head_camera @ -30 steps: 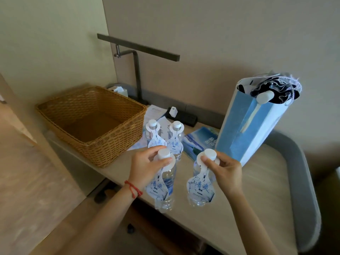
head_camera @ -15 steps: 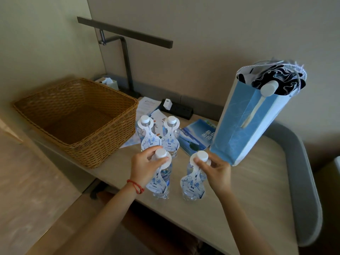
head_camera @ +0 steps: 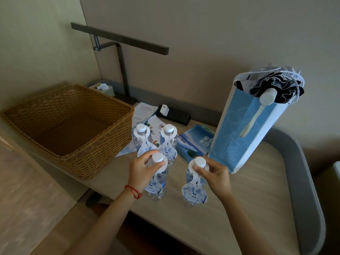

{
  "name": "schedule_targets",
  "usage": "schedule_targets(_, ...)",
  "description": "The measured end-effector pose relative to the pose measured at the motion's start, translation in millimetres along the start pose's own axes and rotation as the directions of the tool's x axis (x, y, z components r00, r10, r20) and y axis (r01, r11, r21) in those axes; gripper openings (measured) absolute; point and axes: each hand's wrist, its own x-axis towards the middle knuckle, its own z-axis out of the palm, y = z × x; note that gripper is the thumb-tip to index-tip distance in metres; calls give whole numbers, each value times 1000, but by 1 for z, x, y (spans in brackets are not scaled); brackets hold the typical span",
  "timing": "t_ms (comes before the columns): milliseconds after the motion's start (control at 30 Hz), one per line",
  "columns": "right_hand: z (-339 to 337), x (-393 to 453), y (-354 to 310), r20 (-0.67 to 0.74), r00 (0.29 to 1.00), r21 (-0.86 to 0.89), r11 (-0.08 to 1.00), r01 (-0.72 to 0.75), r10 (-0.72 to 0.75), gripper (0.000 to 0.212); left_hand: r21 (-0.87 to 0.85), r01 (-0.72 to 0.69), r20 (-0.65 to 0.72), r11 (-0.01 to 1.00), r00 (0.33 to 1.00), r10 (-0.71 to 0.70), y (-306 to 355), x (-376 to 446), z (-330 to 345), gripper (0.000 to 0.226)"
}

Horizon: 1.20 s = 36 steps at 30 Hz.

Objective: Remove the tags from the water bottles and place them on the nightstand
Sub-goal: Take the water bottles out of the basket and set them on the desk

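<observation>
Several clear water bottles with white caps stand upright on the pale wooden nightstand (head_camera: 239, 208), each with a white-and-blue paper tag hung round its neck. My left hand (head_camera: 142, 169) grips the neck and tag collar of the front left bottle (head_camera: 158, 186). My right hand (head_camera: 214, 174) pinches the tag collar at the neck of the front right bottle (head_camera: 199, 162), whose tag (head_camera: 195, 193) hangs down its front. Two more tagged bottles, the back left bottle (head_camera: 141, 135) and the back right bottle (head_camera: 168, 138), stand just behind my hands.
A large wicker basket (head_camera: 73, 126) fills the left side. A tall blue paper bag (head_camera: 242, 131) holding a folded umbrella stands at the right. Leaflets (head_camera: 193, 142), a black power strip (head_camera: 174, 115), a lamp (head_camera: 121, 57) and a tissue box (head_camera: 104, 88) sit along the back wall.
The view has shifted slightly. Both hands keep their hold at the necks of the two front bottles, which stand on the top.
</observation>
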Motion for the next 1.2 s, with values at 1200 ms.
schedule_targets(1200, -25, -10, 0, 53, 997, 134, 989, -70, 63, 40, 259, -353, -42, 899, 926, 376, 29, -40, 11, 41)
